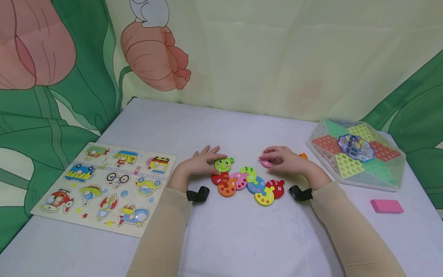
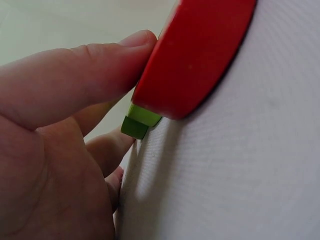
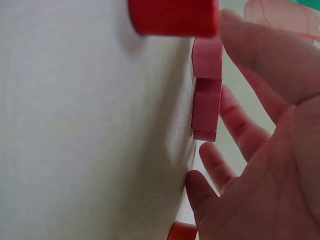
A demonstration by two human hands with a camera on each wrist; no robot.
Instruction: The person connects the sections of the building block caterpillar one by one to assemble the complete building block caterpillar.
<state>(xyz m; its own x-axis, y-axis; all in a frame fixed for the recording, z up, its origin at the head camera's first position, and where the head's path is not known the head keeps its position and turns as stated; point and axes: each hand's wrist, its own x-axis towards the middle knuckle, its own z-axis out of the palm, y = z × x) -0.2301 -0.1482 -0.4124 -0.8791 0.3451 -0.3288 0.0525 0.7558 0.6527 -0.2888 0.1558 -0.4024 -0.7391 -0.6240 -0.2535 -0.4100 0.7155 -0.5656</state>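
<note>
A row of numbered wooden caterpillar pieces lies on the table, with a red piece (image 1: 275, 189) marked 8 at its right end. At its left end is a green smiling head piece (image 1: 223, 165), above a red piece (image 1: 220, 178) marked 2. My left hand (image 1: 202, 162) touches the head piece, its index finger along the top edge and thumb by the lower left. In the left wrist view the thumb (image 2: 127, 50) meets the red piece's edge. My right hand (image 1: 287, 161) holds a pink piece (image 1: 265, 164) between thumb and index finger, flat on the table, partly hidden.
An orange piece (image 1: 303, 156) peeks out behind my right hand. At left lies a vehicle peg puzzle board (image 1: 114, 194). A clear hexagonal game box (image 1: 353, 154) is at right, with a pink block (image 1: 387, 206) nearer me. A printed curtain (image 1: 263, 57) hangs behind the table.
</note>
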